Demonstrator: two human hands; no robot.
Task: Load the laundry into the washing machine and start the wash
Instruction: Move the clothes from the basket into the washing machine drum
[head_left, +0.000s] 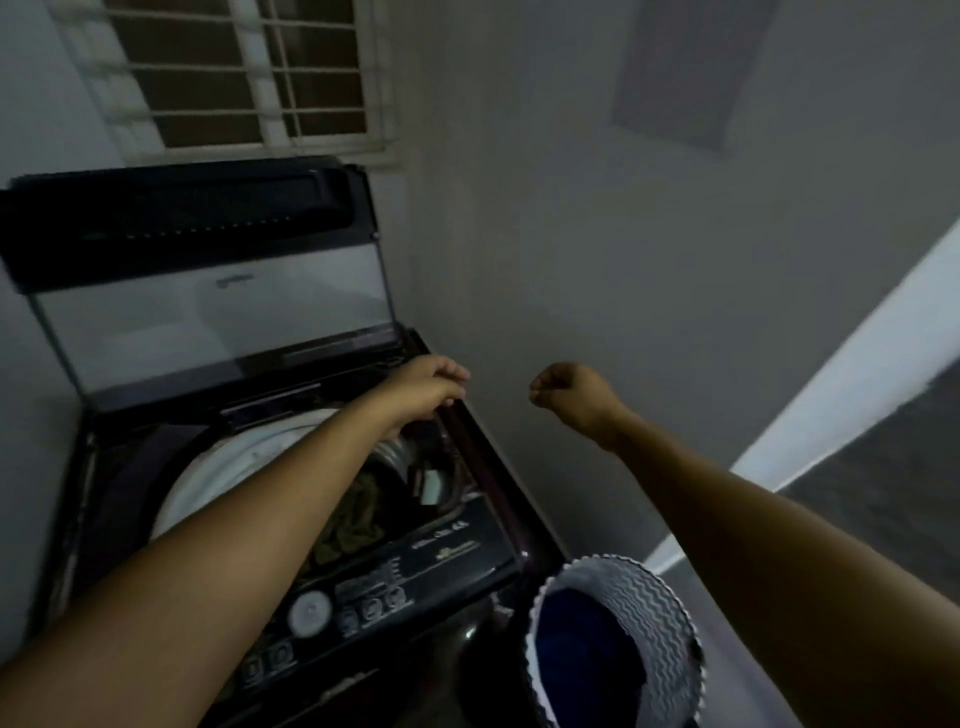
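1. The washing machine (498, 483) is standing in a corner against the wall, with its top open.
2. Its glass lid (208, 322) is leaning upright at the back; a small mark on it is blurring past reading.
3. The left arm is stretching across the drum. The left hand (428, 387) is hovering at the right rear rim with fingers bending toward the thumb; I cannot tell whether it is gripping anything.
4. The right hand (576, 395) is hanging beside the wall, clenching into an empty fist.
5. The laundry basket (649, 597) is sitting just right of the machine, holding blue cloth (576, 654).
6. Olive laundry (353, 519) is lying inside the drum.
7. The control panel (441, 561) is showing white print, too blurred to read.
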